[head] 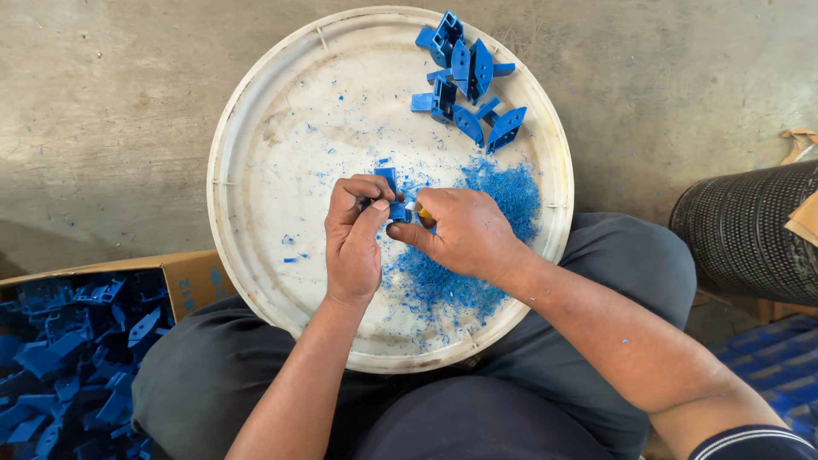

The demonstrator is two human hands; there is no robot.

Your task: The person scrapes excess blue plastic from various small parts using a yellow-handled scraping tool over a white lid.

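left hand (354, 234) pinches blue part (390, 194), long axis upright | right hand (460, 230) closed on small blade (416, 207), touching part's right side | both above round tray (256, 170)

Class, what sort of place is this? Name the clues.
Probably a small workshop finishing moulded plastic parts: a cardboard box full of blue parts, trimmed blue shavings on a round white tray, bare concrete floor.

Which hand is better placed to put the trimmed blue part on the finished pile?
Probably the left hand: it already grips the blue part, while the right hand holds a small tool.
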